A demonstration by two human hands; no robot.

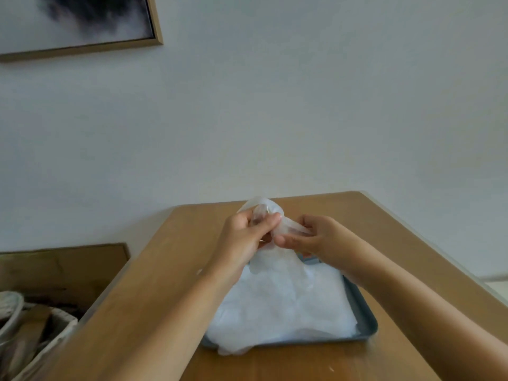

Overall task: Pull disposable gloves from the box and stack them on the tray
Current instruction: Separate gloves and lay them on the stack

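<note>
A thin translucent disposable glove (270,259) hangs between both hands above the far end of the tray. My left hand (246,237) pinches its crumpled upper part, which bulges up behind the fingers. My right hand (308,237) grips the glove just to the right, thumb and fingers closed on the plastic. Below them a grey-blue tray (367,317) sits on the wooden table and holds a loose pile of several clear gloves (283,309) that spills over its near left edge. The glove box is not in view.
The wooden table (154,298) runs to a white wall, with its right edge (428,243) close to my right arm. Left of the table, lower down, stand a cardboard box (63,268) and a woven basket (33,334). A framed picture (82,23) hangs on the wall.
</note>
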